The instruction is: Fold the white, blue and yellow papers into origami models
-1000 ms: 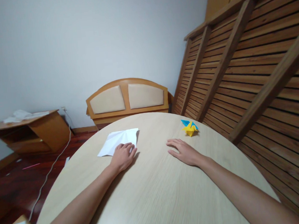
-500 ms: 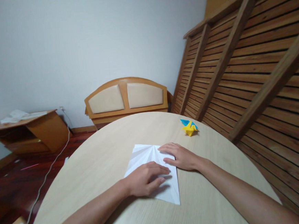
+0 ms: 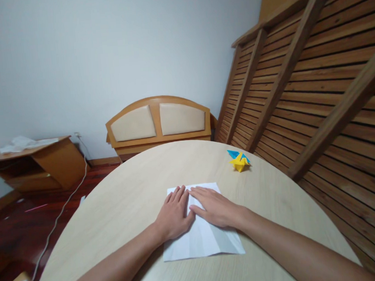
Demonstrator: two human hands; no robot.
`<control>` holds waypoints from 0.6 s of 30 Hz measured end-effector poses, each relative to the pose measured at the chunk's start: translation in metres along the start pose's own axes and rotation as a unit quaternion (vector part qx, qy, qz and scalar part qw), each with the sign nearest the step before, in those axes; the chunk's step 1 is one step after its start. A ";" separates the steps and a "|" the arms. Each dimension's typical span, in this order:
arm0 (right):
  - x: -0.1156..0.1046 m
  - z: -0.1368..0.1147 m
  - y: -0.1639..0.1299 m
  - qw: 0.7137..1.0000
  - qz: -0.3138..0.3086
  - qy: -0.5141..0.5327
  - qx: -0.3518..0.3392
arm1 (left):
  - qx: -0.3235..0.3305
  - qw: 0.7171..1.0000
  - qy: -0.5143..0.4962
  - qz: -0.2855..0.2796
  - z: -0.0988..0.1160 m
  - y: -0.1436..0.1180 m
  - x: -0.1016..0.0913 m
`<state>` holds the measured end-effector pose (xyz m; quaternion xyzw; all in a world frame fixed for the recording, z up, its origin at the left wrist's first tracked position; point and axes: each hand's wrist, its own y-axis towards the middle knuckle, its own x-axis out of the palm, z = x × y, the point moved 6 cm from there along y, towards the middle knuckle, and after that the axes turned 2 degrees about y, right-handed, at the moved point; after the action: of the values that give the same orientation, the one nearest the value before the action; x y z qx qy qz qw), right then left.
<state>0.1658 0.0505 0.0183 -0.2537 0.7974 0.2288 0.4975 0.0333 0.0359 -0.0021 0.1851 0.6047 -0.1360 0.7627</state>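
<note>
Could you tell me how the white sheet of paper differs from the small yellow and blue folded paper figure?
The white sheet of paper lies flat; the small yellow and blue folded paper figure stands up in points. The sheet is larger and nearer, under the left hand and right hand; the figure sits untouched. Both rest on the round wooden table.

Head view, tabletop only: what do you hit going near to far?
White paper with left hand and right hand flat on it → bare table → blue-and-yellow origami near the far edge.
</note>
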 end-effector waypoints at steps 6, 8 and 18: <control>0.016 0.017 -0.003 0.999 -0.050 0.017 0.011 | -0.032 0.999 0.022 -0.029 -0.014 0.004 0.001; 0.013 0.025 -0.003 0.999 -0.046 0.011 0.020 | -0.058 0.997 0.032 -0.030 -0.022 0.007 0.000; 0.005 0.019 -0.009 0.996 -0.077 0.015 -0.048 | 0.091 0.996 -0.003 -0.006 -0.009 0.004 -0.012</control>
<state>0.1828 0.0543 0.0045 -0.3412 0.7711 0.2243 0.4886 0.0238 0.0430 0.0082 0.2496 0.5889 -0.1954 0.7434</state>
